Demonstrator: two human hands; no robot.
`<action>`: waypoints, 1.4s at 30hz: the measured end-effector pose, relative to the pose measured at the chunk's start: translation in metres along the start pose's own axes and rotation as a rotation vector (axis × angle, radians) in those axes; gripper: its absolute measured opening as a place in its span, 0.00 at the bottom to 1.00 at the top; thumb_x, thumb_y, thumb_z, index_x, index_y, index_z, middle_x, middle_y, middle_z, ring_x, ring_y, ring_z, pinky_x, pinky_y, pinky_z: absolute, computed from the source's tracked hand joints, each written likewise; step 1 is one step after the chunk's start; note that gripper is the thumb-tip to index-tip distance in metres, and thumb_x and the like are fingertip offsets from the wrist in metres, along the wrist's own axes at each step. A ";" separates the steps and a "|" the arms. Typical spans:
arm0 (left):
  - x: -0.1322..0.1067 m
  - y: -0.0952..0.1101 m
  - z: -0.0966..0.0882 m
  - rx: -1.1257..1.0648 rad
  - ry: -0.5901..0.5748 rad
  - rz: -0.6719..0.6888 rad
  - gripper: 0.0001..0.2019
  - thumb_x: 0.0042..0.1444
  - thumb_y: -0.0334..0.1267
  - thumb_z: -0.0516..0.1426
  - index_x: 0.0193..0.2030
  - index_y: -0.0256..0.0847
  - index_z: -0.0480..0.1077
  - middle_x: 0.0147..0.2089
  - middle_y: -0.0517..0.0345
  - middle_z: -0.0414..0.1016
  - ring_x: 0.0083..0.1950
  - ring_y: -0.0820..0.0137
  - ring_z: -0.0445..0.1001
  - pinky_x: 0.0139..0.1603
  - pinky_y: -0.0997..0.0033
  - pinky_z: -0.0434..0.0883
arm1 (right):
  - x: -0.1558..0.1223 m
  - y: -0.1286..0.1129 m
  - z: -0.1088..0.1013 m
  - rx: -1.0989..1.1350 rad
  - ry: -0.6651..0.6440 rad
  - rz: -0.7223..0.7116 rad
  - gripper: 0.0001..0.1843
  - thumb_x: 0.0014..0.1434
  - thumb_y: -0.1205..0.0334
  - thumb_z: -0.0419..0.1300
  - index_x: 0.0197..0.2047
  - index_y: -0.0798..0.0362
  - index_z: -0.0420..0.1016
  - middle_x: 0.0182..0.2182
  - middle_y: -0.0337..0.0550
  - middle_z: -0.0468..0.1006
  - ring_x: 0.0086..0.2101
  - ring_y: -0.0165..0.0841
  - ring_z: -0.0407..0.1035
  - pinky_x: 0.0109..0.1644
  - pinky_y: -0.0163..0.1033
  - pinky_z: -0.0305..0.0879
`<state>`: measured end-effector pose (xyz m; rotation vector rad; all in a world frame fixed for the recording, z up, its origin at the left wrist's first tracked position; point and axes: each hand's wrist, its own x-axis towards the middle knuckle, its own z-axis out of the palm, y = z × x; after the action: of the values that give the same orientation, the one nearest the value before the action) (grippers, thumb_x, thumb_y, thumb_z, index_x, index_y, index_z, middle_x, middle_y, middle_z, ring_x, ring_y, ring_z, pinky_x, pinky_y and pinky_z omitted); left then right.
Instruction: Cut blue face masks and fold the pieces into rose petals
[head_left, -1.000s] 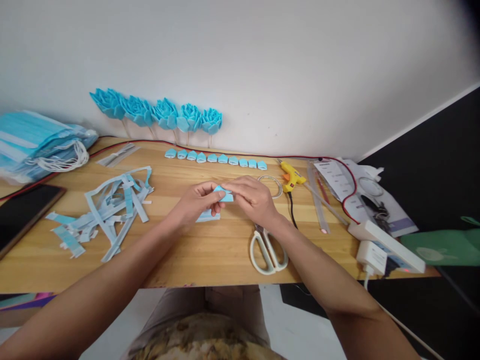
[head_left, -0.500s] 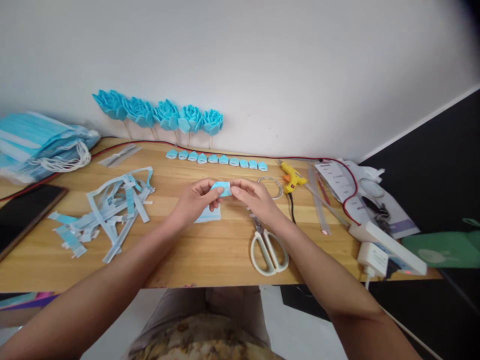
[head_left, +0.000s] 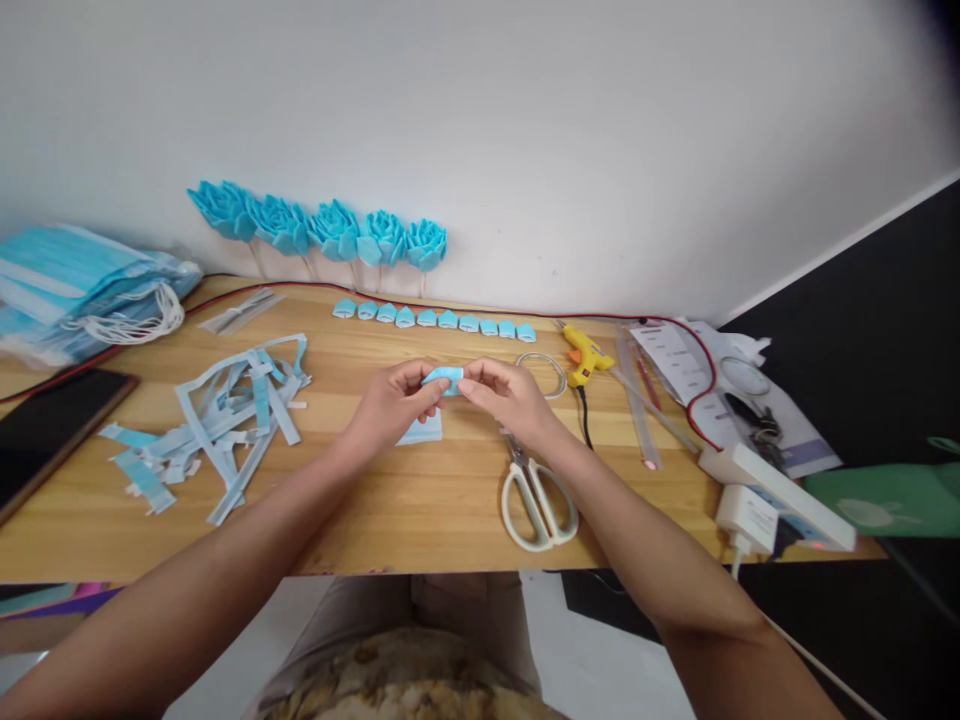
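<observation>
Blue flowers (head_left: 334,230): five, on stems by the wall, seemingly finished
Folded petals (head_left: 427,318): ten, rowed on the surface (head_left: 360,500), done
Blue piece (head_left: 448,376): one, above the surface, pinched by left hand (head_left: 395,400) and right hand (head_left: 508,395), apparently part-folded
Flat piece (head_left: 422,430): one, apparently remaining
Scissors (head_left: 538,500): one pair
Glue gun (head_left: 587,352): one

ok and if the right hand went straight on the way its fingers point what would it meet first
The right hand pinches one end of the blue piece; straight on past that, it would probably meet the left hand first, though depth is hard to judge here.
</observation>
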<state>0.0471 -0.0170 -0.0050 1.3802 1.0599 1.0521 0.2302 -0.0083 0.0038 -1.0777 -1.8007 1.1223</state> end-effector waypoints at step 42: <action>0.002 -0.001 -0.001 0.005 -0.029 -0.061 0.15 0.51 0.48 0.61 0.28 0.37 0.68 0.22 0.61 0.71 0.20 0.77 0.65 0.22 0.77 0.65 | 0.001 0.001 -0.001 0.047 0.032 0.028 0.13 0.62 0.53 0.55 0.34 0.54 0.72 0.26 0.36 0.71 0.29 0.28 0.65 0.35 0.34 0.61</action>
<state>0.0467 -0.0147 -0.0063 1.3543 1.0773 0.9827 0.2312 -0.0065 0.0036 -1.0902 -1.7312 1.1512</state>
